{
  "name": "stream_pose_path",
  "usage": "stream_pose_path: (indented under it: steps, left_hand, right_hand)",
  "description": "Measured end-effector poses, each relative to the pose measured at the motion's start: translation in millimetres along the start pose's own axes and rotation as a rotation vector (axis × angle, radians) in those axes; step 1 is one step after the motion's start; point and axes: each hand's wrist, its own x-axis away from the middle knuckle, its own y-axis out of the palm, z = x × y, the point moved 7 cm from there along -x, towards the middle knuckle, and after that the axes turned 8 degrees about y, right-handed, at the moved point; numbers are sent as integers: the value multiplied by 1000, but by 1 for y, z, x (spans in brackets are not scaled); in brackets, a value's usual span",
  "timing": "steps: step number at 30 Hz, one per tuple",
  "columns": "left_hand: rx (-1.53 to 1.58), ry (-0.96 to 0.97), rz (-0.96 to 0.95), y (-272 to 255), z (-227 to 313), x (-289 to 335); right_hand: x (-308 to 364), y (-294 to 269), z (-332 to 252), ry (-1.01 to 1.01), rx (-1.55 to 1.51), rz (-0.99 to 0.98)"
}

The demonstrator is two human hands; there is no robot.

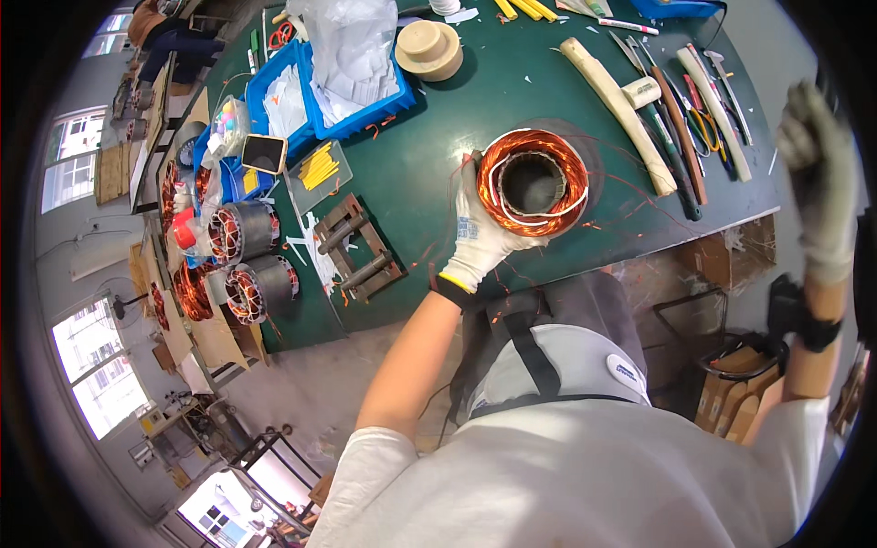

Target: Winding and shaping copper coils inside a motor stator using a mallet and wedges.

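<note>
A motor stator (578,153) with a ring of orange copper winding stands on the green table in front of me, its round bore facing up. White cord runs around the winding, and loose thin copper wires trail out at its sides. My left hand (475,233), in a white knit glove with a yellow cuff, is closed around the stator's near left side. My right hand (818,183), gloved too, is raised off the table at the far right, away from the stator. Motion blurs its fingers, and I see nothing clearly in it.
Right of the stator lie a wooden mallet (617,110), rods, scissors and pliers. Blue bins (361,117) of white paper pieces, a beige round block (427,50), yellow strips (320,167) and a metal frame (358,248) are on the left. Other stators (265,285) line the left edge.
</note>
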Motion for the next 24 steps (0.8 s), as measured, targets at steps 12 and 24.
stream_pose_path:
  steps: [12,24]
  left_hand:
    - [-201,37,-36,-20,25,12]
    - [-323,-36,88,-16,21,4]
  right_hand:
    - [-39,-22,-25,-224,-121,-158]
    - [-15,-7,8,377,206,-452]
